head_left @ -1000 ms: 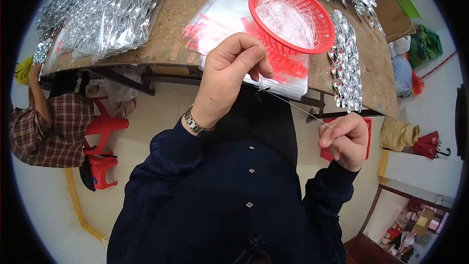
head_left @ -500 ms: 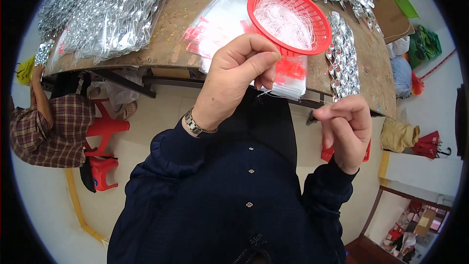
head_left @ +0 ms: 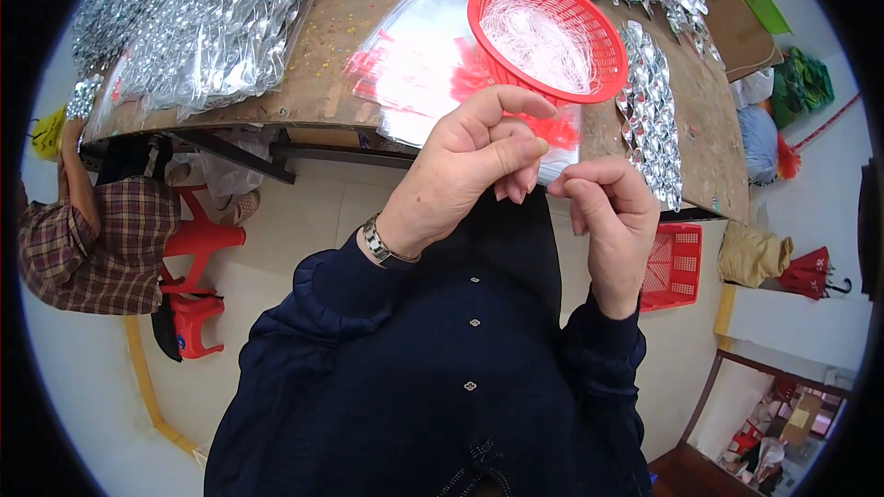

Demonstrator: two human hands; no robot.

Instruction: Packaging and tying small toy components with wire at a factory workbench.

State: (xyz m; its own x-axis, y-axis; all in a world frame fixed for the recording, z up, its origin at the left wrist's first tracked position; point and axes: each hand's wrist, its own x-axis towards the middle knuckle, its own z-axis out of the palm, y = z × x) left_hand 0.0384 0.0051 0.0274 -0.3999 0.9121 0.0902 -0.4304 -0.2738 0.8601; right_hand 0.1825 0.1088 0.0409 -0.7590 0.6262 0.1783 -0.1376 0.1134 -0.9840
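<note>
My left hand point(head_left: 483, 152) is raised in front of the table edge, its thumb and index finger pinched together and the other fingers curled. Close to its right, my right hand point(head_left: 610, 212) also pinches with thumb and forefinger, the fingertips pointing left. Both seem to grip a thin pale thread, which hardly shows against the bags. Just beyond the hands, a red plastic basket point(head_left: 612, 46) holds a tangle of white thread point(head_left: 539, 44). Beneath it and to its left lies a stack of clear plastic bags point(head_left: 433, 32) with red print.
Twisted silver foil strands point(head_left: 649, 120) lie right of the basket; bagged silver ones point(head_left: 226, 46) cover the table's point(head_left: 322, 60) left, and more lie behind. A red crate point(head_left: 677, 267) is on the floor at right. A person in a checked shirt point(head_left: 101, 244) sits left beside red stools point(head_left: 198, 313).
My right hand has moved left and slightly up, closing much of the gap to my left hand. The left hand has shifted a little right and down. More of the red crate shows.
</note>
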